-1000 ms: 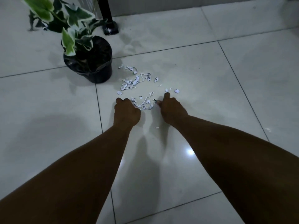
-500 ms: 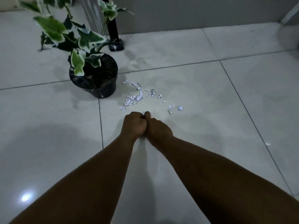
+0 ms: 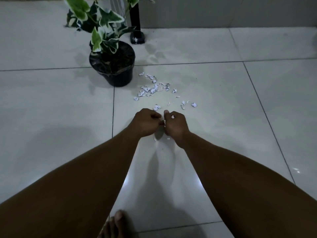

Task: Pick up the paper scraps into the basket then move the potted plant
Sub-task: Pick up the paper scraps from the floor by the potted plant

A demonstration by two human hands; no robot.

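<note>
Two bare forearms reach forward over a pale tiled floor (image 3: 223, 109). The left hand (image 3: 145, 122) and right hand (image 3: 176, 124) meet at the centre, fingers curled, gripping small white paper scraps between them; one bit sits on the back of the right hand. More paper scraps (image 3: 154, 90) lie scattered on the floor at twelve o'clock from the hands. At eleven o'clock stands a potted plant (image 3: 112, 66) with green-and-white leaves in a black pot. A bare foot (image 3: 115, 225) shows at six o'clock.
</note>
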